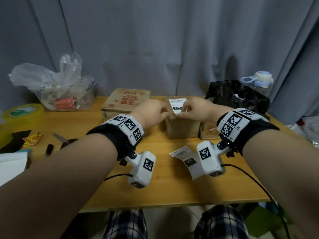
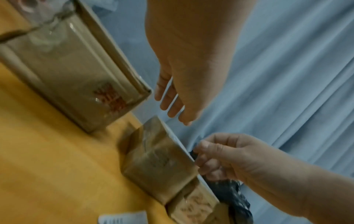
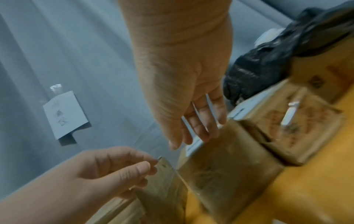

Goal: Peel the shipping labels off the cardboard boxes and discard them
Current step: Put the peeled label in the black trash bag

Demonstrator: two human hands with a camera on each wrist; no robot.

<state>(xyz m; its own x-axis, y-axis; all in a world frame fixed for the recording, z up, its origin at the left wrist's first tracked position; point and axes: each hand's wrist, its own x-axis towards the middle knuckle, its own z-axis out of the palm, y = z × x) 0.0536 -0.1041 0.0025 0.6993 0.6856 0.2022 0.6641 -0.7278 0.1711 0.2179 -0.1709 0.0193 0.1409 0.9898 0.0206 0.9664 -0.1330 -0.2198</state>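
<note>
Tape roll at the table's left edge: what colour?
Yellow tape roll, seen best in the head view.

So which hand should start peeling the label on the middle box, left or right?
Right. The right hand already has its fingertips at the near edge of the label on the middle box. The left hand sits beside the box's left edge, off the label, better placed for steadying.

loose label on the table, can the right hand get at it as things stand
Probably yes. The loose label lies flat on bare table, nearer the person than the boxes and just below the right hand, with nothing on top. That hand would first have to leave the box label.
</note>
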